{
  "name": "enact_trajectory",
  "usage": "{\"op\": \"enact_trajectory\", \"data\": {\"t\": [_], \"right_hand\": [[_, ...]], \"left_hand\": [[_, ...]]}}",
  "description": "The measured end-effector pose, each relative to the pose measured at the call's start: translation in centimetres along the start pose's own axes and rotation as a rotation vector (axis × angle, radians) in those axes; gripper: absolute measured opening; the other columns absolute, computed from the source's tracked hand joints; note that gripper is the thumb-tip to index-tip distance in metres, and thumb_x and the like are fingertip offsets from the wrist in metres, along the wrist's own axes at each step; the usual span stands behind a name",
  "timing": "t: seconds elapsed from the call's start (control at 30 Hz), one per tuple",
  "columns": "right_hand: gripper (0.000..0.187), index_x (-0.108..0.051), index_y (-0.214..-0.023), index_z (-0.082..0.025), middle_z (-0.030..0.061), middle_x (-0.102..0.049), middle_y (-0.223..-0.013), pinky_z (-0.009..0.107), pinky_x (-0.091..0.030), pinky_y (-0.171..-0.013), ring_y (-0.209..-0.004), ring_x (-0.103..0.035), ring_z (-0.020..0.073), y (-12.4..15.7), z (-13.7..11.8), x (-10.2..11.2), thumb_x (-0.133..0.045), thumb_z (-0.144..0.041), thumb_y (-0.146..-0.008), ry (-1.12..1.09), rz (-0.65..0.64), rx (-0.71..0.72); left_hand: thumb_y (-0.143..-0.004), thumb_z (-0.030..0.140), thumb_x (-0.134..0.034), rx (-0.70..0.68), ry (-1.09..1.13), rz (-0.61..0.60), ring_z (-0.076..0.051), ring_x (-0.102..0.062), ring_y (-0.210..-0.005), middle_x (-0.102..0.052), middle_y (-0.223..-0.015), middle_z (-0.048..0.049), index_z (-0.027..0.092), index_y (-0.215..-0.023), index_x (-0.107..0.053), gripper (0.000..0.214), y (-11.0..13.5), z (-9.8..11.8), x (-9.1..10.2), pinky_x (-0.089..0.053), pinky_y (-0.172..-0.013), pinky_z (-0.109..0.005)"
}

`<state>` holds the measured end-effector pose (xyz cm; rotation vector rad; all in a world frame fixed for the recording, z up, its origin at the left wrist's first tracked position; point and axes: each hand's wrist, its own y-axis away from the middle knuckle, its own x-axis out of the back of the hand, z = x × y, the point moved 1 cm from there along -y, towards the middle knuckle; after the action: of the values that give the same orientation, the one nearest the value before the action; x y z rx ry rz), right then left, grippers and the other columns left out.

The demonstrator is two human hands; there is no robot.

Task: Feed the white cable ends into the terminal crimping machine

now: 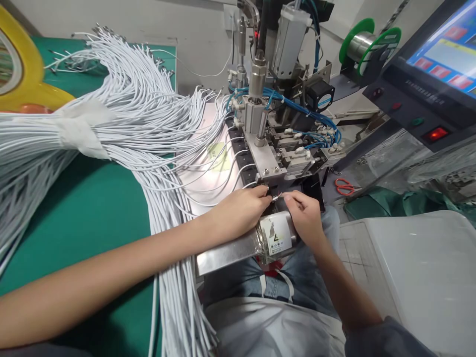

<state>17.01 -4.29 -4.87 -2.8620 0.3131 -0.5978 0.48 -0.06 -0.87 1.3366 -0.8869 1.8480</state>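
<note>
My left hand point(243, 210) is closed in a pinch at the front of the machine, gripping a white cable close to its end. From its fingertips the stripped cable end point(275, 198) sticks out, with thin wires, one reddish. My right hand point(305, 215) meets it from the other side, thumb and forefinger pinched on the thin wire tips. Just behind both hands is the metal head of a soldering-type machine point(266, 161). White cables point(238, 153) run into a row of black holders point(243, 156) along its left side. A labelled metal block point(277, 235) lies below my hands.
A thick bundle of white cables point(137, 114), tied with a white wrap point(82, 129), spreads over the green mat point(107, 213). A yellow tape dispenser point(37, 84) stands far left. At right are a solder wire spool point(362, 45), a control screen point(446, 54), red-handled scissors point(344, 187) and a white bin point(439, 267).
</note>
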Motion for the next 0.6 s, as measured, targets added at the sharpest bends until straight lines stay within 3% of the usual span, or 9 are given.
{"op": "enact_trajectory", "data": {"t": [0.17, 0.3, 0.47, 0.6], "right_hand": [[0.016, -0.063, -0.07, -0.016, 0.0, -0.06, -0.062, 0.025, -0.041, -0.053, -0.055, -0.05, 0.0116, -0.9, 1.7, -0.6, -0.058, -0.031, -0.073, -0.211, -0.058, -0.207], [0.016, -0.059, -0.064, -0.016, -0.0024, -0.054, -0.056, 0.023, -0.038, -0.051, -0.052, -0.046, 0.0096, -1.2, 1.9, -1.0, -0.06, -0.031, -0.069, -0.263, -0.08, -0.254], [0.019, -0.056, -0.064, -0.016, -0.004, -0.048, -0.053, 0.023, -0.036, -0.048, -0.05, -0.043, 0.0091, -1.4, 1.9, -0.7, -0.059, -0.034, -0.07, -0.261, -0.161, -0.289], [0.018, -0.056, -0.065, -0.016, -0.0046, -0.047, -0.052, 0.022, -0.034, -0.047, -0.048, -0.042, 0.0086, -1.6, 1.9, -0.5, -0.058, -0.034, -0.071, -0.26, -0.203, -0.295]], "left_hand": [[-0.089, 0.01, -0.038, -0.005, -0.053, -0.04, -0.011, -0.051, -0.059, -0.053, -0.078, -0.0046, 0.01, -0.083, -0.06, 0.023, -0.1, -0.5, -0.8, -0.042, -0.054, -0.022], [-0.09, 0.012, -0.038, -0.002, -0.04, -0.044, -0.012, -0.053, -0.062, -0.054, -0.081, -0.0052, 0.01, -0.085, -0.06, 0.024, -0.2, -0.7, -0.9, -0.044, -0.057, -0.024], [-0.085, 0.006, -0.043, -0.085, -0.062, -0.037, -0.015, -0.055, -0.071, -0.054, -0.084, -0.0051, 0.01, -0.106, -0.059, 0.027, -0.2, -0.7, -0.9, -0.045, -0.061, -0.025], [-0.081, 0.005, -0.049, -0.097, -0.125, -0.027, -0.017, -0.055, -0.076, -0.052, -0.083, -0.0049, 0.011, -0.107, -0.058, 0.028, -0.2, -0.7, -0.9, -0.046, -0.064, -0.027]]}}
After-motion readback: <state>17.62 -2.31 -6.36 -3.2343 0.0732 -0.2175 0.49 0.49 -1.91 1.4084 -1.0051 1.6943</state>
